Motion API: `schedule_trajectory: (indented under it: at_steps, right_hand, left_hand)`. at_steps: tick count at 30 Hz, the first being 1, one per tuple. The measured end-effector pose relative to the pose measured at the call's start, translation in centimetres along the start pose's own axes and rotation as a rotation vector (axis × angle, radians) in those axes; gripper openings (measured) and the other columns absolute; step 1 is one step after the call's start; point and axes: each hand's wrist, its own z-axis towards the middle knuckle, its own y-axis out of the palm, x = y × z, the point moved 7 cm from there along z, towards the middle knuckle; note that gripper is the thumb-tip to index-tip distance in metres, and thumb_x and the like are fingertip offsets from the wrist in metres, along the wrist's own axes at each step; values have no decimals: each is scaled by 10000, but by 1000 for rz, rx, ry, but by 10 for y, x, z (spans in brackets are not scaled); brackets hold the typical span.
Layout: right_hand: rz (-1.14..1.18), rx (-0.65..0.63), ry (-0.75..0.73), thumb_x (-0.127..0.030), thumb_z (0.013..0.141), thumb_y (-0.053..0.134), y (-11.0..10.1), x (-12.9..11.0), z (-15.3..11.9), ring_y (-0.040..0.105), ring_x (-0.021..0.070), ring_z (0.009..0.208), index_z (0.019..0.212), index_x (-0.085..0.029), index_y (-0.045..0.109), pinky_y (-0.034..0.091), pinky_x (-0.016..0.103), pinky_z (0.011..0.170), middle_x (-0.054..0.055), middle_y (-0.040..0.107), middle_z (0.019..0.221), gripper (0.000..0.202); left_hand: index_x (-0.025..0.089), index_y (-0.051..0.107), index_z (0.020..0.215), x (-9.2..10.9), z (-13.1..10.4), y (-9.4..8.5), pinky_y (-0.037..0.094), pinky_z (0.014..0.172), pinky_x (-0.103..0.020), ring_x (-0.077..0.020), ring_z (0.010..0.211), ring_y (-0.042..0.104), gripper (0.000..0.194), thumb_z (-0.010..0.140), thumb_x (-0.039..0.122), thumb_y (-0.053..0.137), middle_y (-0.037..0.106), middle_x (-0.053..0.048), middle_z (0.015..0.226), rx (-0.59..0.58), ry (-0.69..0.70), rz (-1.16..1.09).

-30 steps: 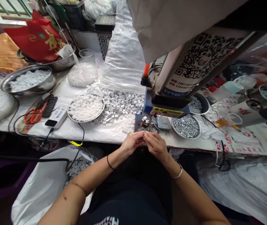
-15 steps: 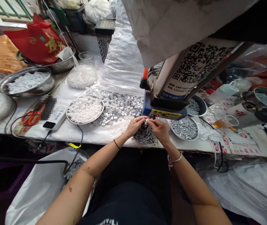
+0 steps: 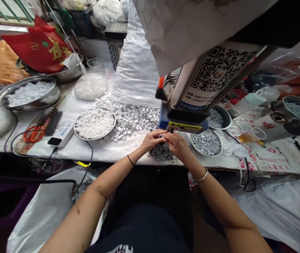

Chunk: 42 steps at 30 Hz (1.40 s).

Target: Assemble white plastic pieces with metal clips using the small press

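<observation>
My left hand [image 3: 152,140] and my right hand [image 3: 176,143] meet at the fingertips in front of the blue base of a press [image 3: 184,125]. Both have their fingers closed together, and whatever they pinch is too small and covered to make out. Just below them lies a pile of dark metal parts [image 3: 161,151]. Small white pieces [image 3: 140,138] are beside my left hand. To the right of my right hand stands a round dish of silvery metal pins [image 3: 206,142].
Left of the hands are a dish of white beads [image 3: 95,123], a heap of grey-white square pieces [image 3: 134,119], a white power bank [image 3: 61,133] and orange scissors [image 3: 33,134]. A cup with amber liquid [image 3: 247,137] stands at the right.
My right hand has turned and closed in over my left fingertips. The white piece seen between them before is now hidden. The view has shifted slightly.
</observation>
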Motion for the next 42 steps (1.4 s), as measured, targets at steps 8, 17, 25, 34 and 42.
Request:
schedule_trajectory:
  at_steps: [8, 17, 25, 34, 42]
  right_hand:
    - [-54, 163, 288, -101, 854, 401, -1, 45, -40, 627, 224, 992, 1198, -195, 566, 523, 380, 849, 87, 663, 1109, 392]
    - [-294, -58, 240, 19, 688, 396, 33, 79, -100, 520, 290, 1166, 1220, -61, 546, 470, 462, 957, 183, 585, 1227, 559]
    - [455, 181, 567, -275, 805, 549, -4, 94, -64, 654, 191, 900, 1222, -211, 550, 526, 385, 843, 88, 670, 1059, 421]
    - [635, 908, 938, -343, 745, 592, -96, 156, -131, 629, 125, 749, 1092, -184, 584, 521, 356, 796, 97, 610, 1126, 382]
    - [526, 255, 673, -360, 769, 602, -2, 59, -54, 657, 180, 780, 995, -182, 682, 519, 322, 744, 62, 713, 909, 298]
  left_hand:
    - [190, 747, 810, 2, 7, 4, 440, 663, -198, -163, 851, 572, 215, 599, 226, 769, 640, -56, 921, -78, -20, 115]
    - [182, 719, 806, 4, 13, 6, 368, 590, -199, -129, 673, 498, 217, 624, 297, 748, 564, -21, 721, -203, 20, 232]
    - [176, 667, 716, 45, 18, 11, 304, 597, -216, -128, 617, 462, 151, 606, 218, 763, 550, 1, 632, -302, 176, 558]
    - [165, 624, 668, 21, 27, 6, 338, 616, -219, -159, 690, 511, 87, 680, 208, 698, 532, -5, 576, 36, 46, 388]
    - [147, 629, 875, -24, 19, 9, 414, 644, -181, -92, 652, 555, 267, 701, 336, 701, 624, 4, 708, -54, -145, -107]
